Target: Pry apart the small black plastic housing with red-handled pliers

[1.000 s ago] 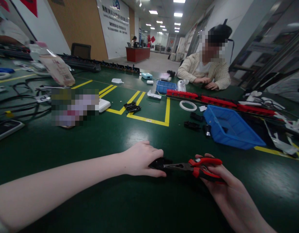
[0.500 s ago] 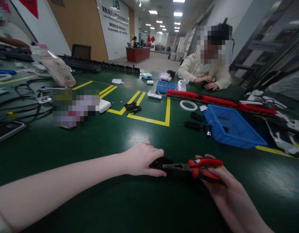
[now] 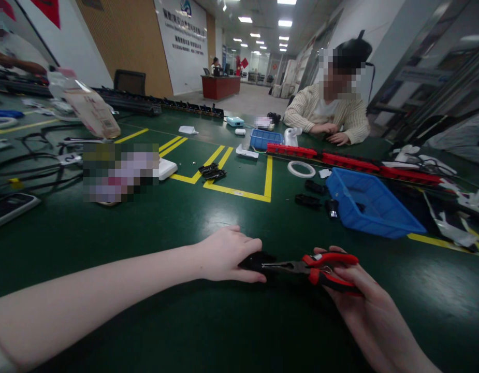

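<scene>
Between the thumb and fingers of my left hand [image 3: 231, 256] is a small black plastic part [image 3: 257, 262], held low over the green table [image 3: 177, 321]. My right hand [image 3: 359, 295] is closed around red-and-black needle-nose pliers [image 3: 328, 272]. The jaws point left and their tips meet the black part. Whether the tips grip it or only touch it, I cannot tell. Further off, several more black parts [image 3: 307, 200] lie beside a blue bin [image 3: 371, 207], and another small group of black pieces [image 3: 213, 172] rests on the yellow tape.
A tape roll [image 3: 301, 169] and a long red strip [image 3: 351, 162] lie beyond the bin. At left are cables [image 3: 37, 155], a bottle [image 3: 92, 109] and a handheld device [image 3: 12, 208]. Across the table sits a person [image 3: 328, 111] in a striped shirt.
The pliers have shifted very slightly to the right. My left hand and the black part stay almost where they were.
</scene>
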`<control>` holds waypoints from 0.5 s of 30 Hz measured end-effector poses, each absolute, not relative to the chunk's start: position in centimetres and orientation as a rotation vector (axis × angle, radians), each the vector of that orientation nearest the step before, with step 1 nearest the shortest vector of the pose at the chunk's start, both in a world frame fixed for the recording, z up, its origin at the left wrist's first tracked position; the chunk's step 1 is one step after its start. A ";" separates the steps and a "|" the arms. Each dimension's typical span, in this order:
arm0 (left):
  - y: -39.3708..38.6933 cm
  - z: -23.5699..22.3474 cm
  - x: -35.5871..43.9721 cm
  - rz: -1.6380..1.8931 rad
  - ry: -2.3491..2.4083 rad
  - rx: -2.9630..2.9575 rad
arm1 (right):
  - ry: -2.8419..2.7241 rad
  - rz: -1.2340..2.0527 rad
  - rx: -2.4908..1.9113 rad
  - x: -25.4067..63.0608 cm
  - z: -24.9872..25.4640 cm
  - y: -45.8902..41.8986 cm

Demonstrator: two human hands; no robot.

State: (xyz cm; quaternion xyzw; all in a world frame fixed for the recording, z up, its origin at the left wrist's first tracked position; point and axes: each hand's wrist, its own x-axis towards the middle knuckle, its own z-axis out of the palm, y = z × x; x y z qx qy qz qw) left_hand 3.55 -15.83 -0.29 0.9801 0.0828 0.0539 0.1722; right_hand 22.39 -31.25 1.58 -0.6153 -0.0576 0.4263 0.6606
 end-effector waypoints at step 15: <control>-15.8 -0.6 3.6 0.178 0.222 2.813 | -0.053 1.004 -1.388 22.8 1.3 -31.1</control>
